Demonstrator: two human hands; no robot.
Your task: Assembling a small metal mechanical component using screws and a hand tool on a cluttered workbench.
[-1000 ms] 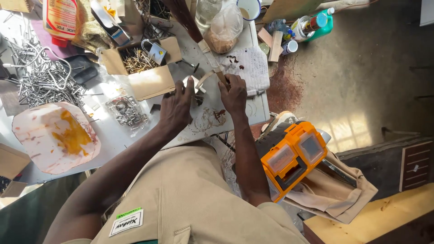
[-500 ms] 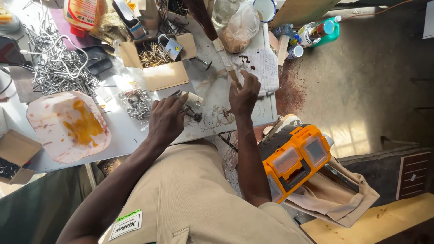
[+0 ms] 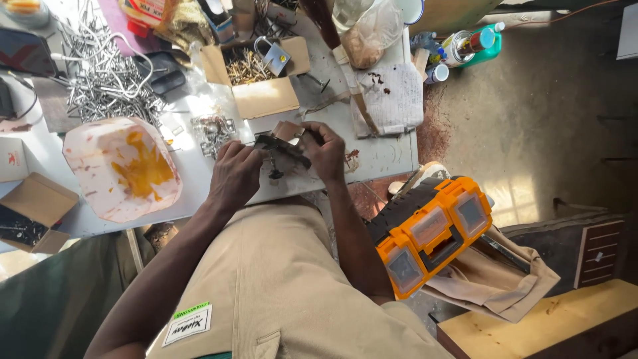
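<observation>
Both hands now closed together | dark, probably metal part

Both forearms extend forward from the torso and converge at the hands. The left hand is curled, knuckles up, fingers closed in a grip. The right hand faces it, fingers bent inward, wrist flexed.

Workshop — nails, toolbox
</observation>
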